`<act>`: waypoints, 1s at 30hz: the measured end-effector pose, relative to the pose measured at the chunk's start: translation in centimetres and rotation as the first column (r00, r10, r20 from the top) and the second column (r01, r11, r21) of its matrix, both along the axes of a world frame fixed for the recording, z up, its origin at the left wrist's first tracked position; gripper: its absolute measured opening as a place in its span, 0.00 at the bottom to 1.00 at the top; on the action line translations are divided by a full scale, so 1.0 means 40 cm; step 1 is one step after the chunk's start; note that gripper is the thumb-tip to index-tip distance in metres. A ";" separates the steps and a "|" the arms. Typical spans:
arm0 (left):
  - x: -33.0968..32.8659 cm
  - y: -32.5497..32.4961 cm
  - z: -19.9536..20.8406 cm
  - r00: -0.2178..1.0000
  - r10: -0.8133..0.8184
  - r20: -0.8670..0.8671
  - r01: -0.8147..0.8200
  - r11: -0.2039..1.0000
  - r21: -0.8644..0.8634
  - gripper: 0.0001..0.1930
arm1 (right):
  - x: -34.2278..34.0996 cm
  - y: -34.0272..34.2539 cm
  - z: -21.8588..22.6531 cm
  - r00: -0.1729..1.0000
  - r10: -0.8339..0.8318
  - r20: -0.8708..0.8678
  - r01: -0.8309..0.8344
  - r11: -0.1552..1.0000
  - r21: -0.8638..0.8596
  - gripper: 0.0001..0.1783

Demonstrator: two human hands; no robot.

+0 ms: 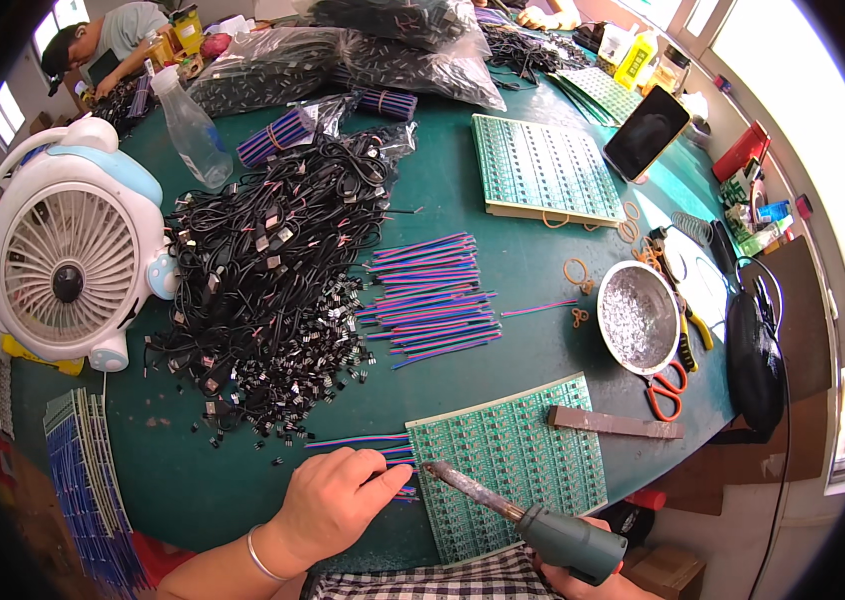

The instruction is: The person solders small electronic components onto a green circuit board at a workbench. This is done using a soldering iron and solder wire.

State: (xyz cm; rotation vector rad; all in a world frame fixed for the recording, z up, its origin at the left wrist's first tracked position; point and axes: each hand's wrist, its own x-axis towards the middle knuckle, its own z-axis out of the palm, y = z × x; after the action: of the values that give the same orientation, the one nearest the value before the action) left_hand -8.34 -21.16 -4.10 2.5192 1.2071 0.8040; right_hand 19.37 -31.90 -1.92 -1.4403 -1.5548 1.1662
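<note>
Left hand [341, 500]: pinched, looks like on the pink-blue wires [363, 440], fingers hide the exact grip from my end
Right hand [583, 584]: wrapped round the soldering iron [478, 492]
Iron axis: slants up-left, tip just beside my left fingertips
Circuit board panel [513, 440]: right of my left hand, beneath the iron; left hand's nearer its wired edge

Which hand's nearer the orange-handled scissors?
Right. The right hand, gripping the soldering iron, is below and left of the scissors in the picture; the left hand is farther left, by the circuit board's left edge.
</note>
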 end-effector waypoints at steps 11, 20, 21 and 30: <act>-0.003 0.001 -0.001 1.000 0.008 -0.009 -0.008 1.000 -0.005 0.13 | 0.007 0.017 0.005 0.985 0.169 0.040 -0.171 0.982 0.079 0.27; 0.002 0.002 0.004 1.000 0.008 -0.007 -0.008 1.000 0.001 0.13 | 0.005 0.035 0.023 0.984 0.166 0.067 -0.168 0.986 0.024 0.20; 0.001 0.003 0.002 1.000 0.005 -0.003 -0.005 1.000 0.001 0.13 | 0.005 0.030 0.020 0.988 0.149 0.048 -0.150 0.988 0.022 0.20; 0.000 0.001 0.000 1.000 0.009 -0.001 -0.009 1.000 0.004 0.12 | 0.014 -0.001 0.003 0.995 0.104 0.010 -0.105 0.993 0.058 0.24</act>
State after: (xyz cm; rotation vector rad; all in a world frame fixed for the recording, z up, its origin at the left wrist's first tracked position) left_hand -8.36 -21.13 -4.10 2.5197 1.2184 0.8084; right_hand 19.91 -31.95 -1.80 -1.3395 -1.6725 1.1670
